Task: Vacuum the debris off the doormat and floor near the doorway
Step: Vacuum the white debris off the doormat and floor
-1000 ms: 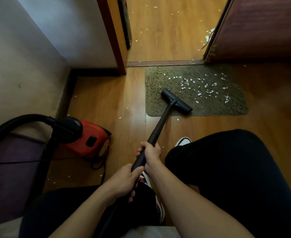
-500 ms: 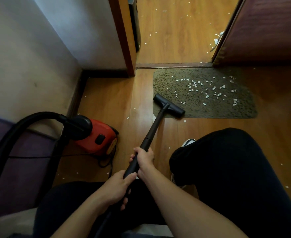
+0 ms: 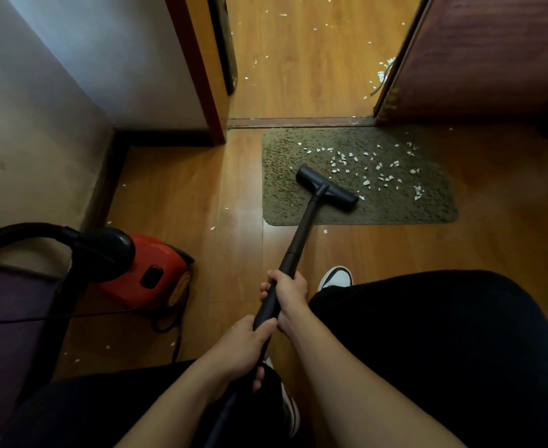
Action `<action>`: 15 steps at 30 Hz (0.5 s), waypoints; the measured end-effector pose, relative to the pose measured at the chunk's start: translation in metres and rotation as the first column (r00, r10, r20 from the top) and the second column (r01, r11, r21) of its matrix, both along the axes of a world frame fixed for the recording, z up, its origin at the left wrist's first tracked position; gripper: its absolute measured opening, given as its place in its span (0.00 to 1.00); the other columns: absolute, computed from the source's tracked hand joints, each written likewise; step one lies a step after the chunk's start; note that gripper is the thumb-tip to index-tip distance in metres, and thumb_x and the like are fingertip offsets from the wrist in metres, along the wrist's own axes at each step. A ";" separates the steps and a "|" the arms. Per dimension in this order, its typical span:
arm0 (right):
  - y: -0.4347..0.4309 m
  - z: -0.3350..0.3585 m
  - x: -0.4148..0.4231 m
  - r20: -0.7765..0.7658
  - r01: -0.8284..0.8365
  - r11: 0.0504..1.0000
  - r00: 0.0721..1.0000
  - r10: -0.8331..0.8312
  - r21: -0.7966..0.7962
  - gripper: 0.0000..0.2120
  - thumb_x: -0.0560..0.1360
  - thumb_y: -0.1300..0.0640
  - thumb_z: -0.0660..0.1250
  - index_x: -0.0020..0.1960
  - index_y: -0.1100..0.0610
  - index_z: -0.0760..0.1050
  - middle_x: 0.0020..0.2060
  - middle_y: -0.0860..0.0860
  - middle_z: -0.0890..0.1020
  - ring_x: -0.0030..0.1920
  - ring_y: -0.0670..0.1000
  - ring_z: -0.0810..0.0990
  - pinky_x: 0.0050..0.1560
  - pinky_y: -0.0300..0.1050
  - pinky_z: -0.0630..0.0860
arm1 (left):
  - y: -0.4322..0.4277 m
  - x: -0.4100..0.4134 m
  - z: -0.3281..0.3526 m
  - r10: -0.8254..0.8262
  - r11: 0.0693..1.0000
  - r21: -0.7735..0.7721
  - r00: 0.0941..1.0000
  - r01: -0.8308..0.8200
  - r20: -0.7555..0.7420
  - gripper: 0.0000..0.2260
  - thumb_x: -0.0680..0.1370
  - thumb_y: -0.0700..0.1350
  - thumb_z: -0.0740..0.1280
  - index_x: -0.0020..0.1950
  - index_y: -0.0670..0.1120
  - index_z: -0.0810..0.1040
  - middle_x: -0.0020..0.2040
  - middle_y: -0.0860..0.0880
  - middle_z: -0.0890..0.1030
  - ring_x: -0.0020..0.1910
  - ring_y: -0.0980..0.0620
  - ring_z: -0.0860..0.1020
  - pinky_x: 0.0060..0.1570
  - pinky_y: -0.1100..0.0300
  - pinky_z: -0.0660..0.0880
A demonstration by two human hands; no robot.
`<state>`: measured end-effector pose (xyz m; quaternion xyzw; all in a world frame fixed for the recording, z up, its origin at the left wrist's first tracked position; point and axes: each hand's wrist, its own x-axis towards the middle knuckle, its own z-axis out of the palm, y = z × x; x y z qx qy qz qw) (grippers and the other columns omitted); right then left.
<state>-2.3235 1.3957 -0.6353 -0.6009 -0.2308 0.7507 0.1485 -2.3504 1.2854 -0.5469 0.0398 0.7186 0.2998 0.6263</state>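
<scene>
A brown doormat point(image 3: 282, 195) lies before the doorway, with several white paper scraps point(image 3: 379, 169) strewn over its middle and right part. The black vacuum floor head point(image 3: 327, 188) rests on the mat's left-centre. Its black wand point(image 3: 300, 234) runs back to me. My right hand point(image 3: 287, 291) grips the wand higher up. My left hand point(image 3: 245, 347) grips it lower, close to my body. More scraps lie on the wooden floor point(image 3: 308, 59) beyond the threshold.
The red vacuum body point(image 3: 149, 273) sits on the floor at left with its black hose point(image 3: 23, 231) arching over and a cord beside it. A wall corner and door frame point(image 3: 201, 76) stand left of the doorway, a dark door point(image 3: 492, 53) right. My knee and shoe point(image 3: 337, 278) are below.
The floor head has slid forward and rightward from the mat's near left edge onto the mat, up to the scraps. Both hands keep their grip on the wand.
</scene>
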 end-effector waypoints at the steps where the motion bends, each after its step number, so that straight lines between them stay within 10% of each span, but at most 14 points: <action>1: 0.005 -0.003 0.001 -0.002 0.004 1.000 1.000 -0.004 0.001 0.09 0.79 0.68 0.66 0.57 0.61 0.71 0.33 0.56 0.76 0.25 0.49 0.77 0.23 0.40 0.74 | 0.005 0.000 -0.005 0.006 1.000 0.000 1.000 -0.006 0.016 0.12 0.82 0.56 0.61 0.58 0.48 0.71 0.40 0.44 0.76 0.26 0.53 0.74 0.27 0.58 0.74; 15: 0.026 -0.019 -0.005 0.011 -0.014 1.000 1.000 0.014 -0.005 0.11 0.79 0.66 0.67 0.60 0.60 0.72 0.35 0.56 0.76 0.25 0.50 0.77 0.24 0.41 0.74 | 0.034 -0.011 -0.031 -0.007 0.998 0.068 0.999 0.004 0.033 0.12 0.82 0.54 0.61 0.60 0.47 0.70 0.42 0.45 0.76 0.27 0.54 0.73 0.25 0.60 0.73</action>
